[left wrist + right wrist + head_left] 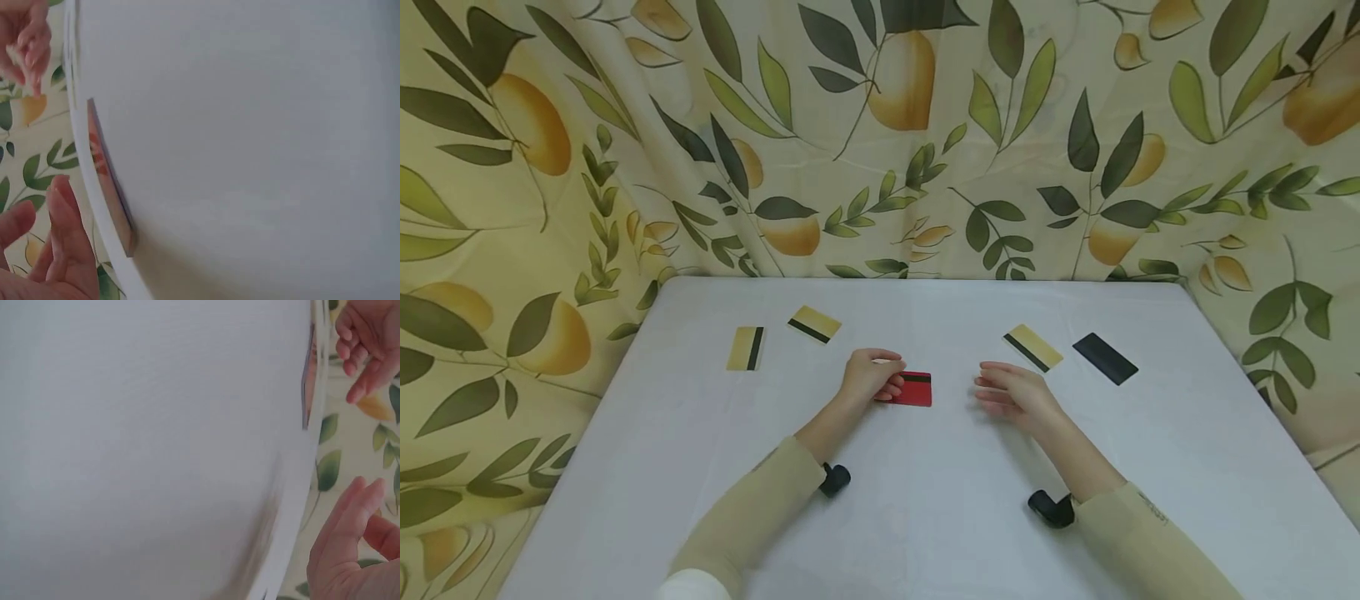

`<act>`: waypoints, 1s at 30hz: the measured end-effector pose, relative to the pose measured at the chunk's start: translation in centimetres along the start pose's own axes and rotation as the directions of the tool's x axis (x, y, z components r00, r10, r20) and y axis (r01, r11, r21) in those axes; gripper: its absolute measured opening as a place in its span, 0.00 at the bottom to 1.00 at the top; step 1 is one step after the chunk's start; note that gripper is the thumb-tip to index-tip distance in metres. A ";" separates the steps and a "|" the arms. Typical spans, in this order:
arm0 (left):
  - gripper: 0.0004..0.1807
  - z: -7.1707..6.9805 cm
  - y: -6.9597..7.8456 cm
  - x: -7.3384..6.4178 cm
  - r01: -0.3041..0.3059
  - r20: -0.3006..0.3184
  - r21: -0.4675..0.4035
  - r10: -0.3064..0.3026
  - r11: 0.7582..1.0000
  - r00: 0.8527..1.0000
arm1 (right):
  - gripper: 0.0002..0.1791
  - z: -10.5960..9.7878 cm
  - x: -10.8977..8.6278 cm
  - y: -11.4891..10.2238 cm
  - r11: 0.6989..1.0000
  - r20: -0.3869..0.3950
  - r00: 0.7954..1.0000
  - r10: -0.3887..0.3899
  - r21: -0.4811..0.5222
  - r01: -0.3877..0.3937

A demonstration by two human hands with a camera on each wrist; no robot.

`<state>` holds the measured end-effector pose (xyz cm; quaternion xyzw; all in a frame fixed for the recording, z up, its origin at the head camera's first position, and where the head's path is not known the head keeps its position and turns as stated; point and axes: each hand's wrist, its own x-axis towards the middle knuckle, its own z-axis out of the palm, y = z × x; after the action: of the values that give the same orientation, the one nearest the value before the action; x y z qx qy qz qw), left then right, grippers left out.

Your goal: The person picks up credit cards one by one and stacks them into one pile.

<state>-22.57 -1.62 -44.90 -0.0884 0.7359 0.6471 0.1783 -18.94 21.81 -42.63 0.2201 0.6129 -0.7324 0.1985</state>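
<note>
A red card (916, 389) with a dark stripe lies flat near the middle of the white table. My left hand (872, 377) hovers at its left end and covers part of it in the head view. Seen from the left wrist, the fingers of that hand (62, 244) are loosely bent, thumb apart, with nothing between them; the card (109, 181) shows edge-on beside them. To the right of the card, my right hand (1011, 392) is held above the table with relaxed fingers. The right wrist view shows that hand (350, 544) holding nothing, its fingers extended.
Two gold cards with black stripes, one upright (745, 348) and one slanted (815, 324), lie at the back left. Another gold card (1033, 347) and a black card (1106, 358) lie at the back right. A fruit-patterned curtain (880, 167) hangs behind the table (925, 517).
</note>
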 end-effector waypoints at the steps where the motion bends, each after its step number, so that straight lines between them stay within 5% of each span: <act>1: 0.15 0.2 0.3 0.4 0.003 0.007 0.007 -0.003 1.000 1.000 | 0.30 -0.4 -0.1 0.0 1.000 0.004 1.000 0.000 0.021 0.000; 12: 0.16 3.2 2.0 4.0 0.001 0.153 -0.005 0.000 1.000 0.988 | 0.35 -4.2 -1.5 0.0 0.978 0.023 0.999 -0.032 0.206 0.027; 18: 0.15 5.7 2.8 5.1 0.037 0.207 -0.027 -0.030 0.999 0.978 | 0.32 -6.5 -1.7 -0.3 0.924 0.014 1.000 0.002 0.383 -0.007; 27: 0.15 9.7 4.0 6.5 0.065 0.117 -0.029 -0.061 0.997 0.991 | 0.22 -8.8 -1.3 -0.5 0.836 0.010 0.998 0.057 0.546 -0.053; 30: 0.15 10.9 4.2 6.6 0.085 0.077 -0.036 -0.082 0.996 0.994 | 0.25 -9.0 -1.2 -0.6 0.815 -0.005 0.996 0.088 0.575 -0.069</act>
<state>-28.59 10.40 -44.60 -0.0980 0.7117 0.6562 0.2309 -17.60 30.82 -42.86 0.3063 0.3572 -0.8707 0.1431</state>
